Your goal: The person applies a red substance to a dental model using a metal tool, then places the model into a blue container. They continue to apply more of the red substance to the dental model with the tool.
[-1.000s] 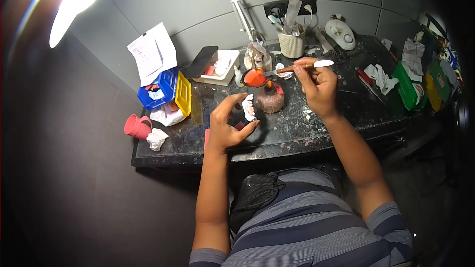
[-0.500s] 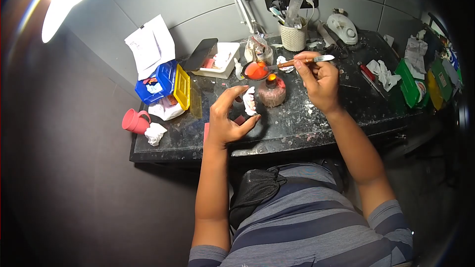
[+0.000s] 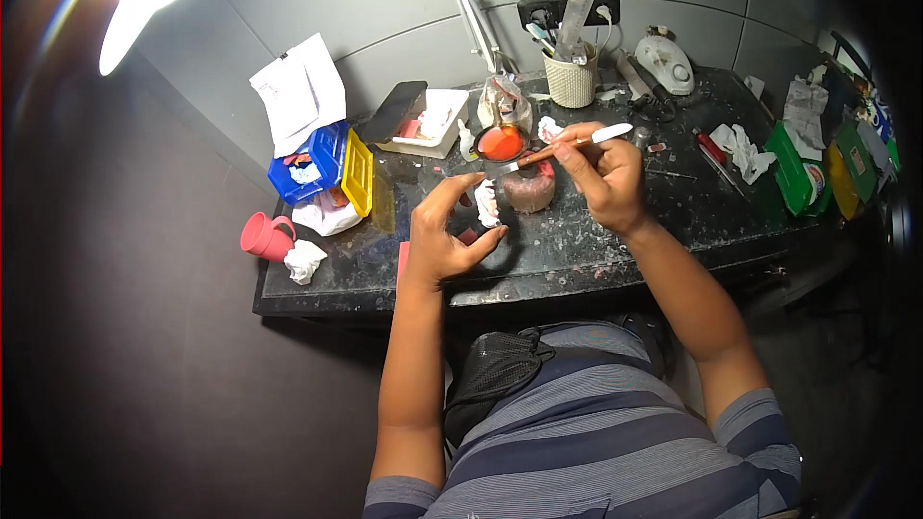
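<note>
Between the thumb and fingers of my left hand [image 3: 440, 229] is a small white dental cast [image 3: 488, 204], held upright above the bench. My right hand [image 3: 608, 181] grips a wax knife [image 3: 540, 156] by its brown handle, with a pale end sticking out to the right. The knife's blade points left, just above the cast, and its shaft crosses over the top of a pink-stained spirit burner [image 3: 529, 194]. Behind the blade sits a round dark pan [image 3: 501, 143] with glossy red wax in it. The burner's top is partly hidden by the knife.
A white tray [image 3: 444, 144] and a woven cup of tools [image 3: 571, 82] stand at the back. On the left are a blue and yellow box [image 3: 356, 178], a pink mug [image 3: 266, 237] and crumpled tissue [image 3: 305, 261]. A green container [image 3: 790, 173] lies at the right.
My right hand has moved slightly left and down, bringing the knife's blade from beside the pan and flame to just above the cast. My left hand stays nearly still.
</note>
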Demonstrator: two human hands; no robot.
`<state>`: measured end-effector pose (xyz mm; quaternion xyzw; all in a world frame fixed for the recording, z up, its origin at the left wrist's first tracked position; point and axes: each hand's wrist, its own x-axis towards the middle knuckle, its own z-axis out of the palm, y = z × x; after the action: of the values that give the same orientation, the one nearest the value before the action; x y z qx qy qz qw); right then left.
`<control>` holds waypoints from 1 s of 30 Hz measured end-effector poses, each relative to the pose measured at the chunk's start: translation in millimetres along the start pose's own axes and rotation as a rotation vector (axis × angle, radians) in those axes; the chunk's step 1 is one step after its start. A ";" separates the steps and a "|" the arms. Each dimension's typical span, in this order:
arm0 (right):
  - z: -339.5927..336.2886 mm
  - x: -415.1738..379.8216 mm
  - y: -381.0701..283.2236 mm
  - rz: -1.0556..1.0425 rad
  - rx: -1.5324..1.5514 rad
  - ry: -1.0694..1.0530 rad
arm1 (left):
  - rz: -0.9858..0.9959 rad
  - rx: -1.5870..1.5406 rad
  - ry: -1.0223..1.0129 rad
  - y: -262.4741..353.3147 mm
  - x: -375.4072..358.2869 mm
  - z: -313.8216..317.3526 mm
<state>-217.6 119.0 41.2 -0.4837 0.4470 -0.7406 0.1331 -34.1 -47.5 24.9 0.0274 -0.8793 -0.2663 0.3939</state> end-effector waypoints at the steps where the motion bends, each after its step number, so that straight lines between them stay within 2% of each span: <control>1: -0.2 -0.6 0.5 -0.001 0.000 0.000 | 0.002 0.007 -0.002 0.0 -0.1 -0.3; 9: 2.1 -3.2 7.9 -0.037 -0.003 -0.083 | -0.010 0.014 -0.006 1.5 0.2 -1.2; 22: 6.8 -2.3 4.6 -0.080 0.013 -0.045 | -0.011 0.008 -0.004 1.6 0.4 -0.8; 25: 3.3 -3.0 7.1 -0.033 0.004 -0.102 | -0.006 0.015 0.003 1.5 0.2 -0.3; 28: 4.5 -1.7 4.5 -0.077 -0.042 -0.047 | -0.011 0.007 0.002 2.8 0.8 -0.6; 30: 1.1 -2.2 6.6 -0.048 -0.002 -0.107 | -0.021 0.004 -0.005 2.2 0.1 -0.5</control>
<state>-217.1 116.1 34.8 -0.5335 0.4282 -0.7161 0.1386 -33.5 -45.9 26.4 0.0368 -0.8804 -0.2685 0.3890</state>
